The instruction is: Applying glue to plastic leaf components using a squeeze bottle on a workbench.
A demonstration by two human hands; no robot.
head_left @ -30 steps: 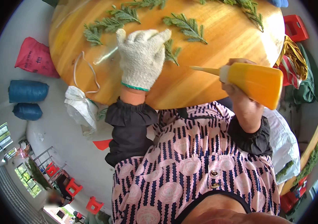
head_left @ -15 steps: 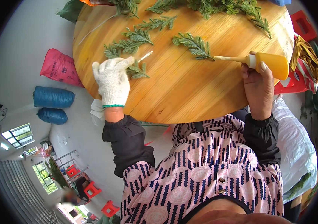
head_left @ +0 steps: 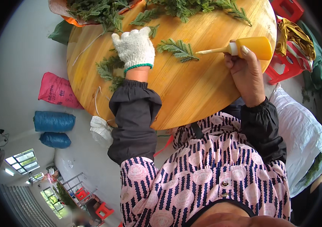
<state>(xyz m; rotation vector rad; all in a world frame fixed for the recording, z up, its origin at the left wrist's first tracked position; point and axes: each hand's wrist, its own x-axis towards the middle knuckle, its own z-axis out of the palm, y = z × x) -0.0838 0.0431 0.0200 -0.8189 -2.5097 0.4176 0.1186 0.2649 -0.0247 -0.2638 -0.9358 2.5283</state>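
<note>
Head view: a yellow bottle [head_left: 257, 47] is held in the bare right hand [head_left: 247, 72], with the thumb laid along its near side and the fingers closed below it, partly hidden. The bottle is kept tilted almost flat above the round wooden table [head_left: 195, 94], and its long pale nozzle [head_left: 213, 50] is pointed to the left. The nozzle tip is seen just beside the stem end of a green sprig [head_left: 178, 49], which is laid on the table between the two hands; whether they are touching cannot be told. The left hand [head_left: 134, 48] is covered by a white knitted glove with a green cuff, and its back is turned up. Its fingers appear to be bent and the thumb is spread a little to the side; what is under them is hidden, so it cannot be told whether anything is gripped. Near this glove, on its left side, more sprigs [head_left: 108, 70] are placed on the wood. At the far edge of the table a pile of green branches [head_left: 185, 8] is gathered, and beside it an orange-edged bag [head_left: 72, 20] is filled with similar greenery.
</note>
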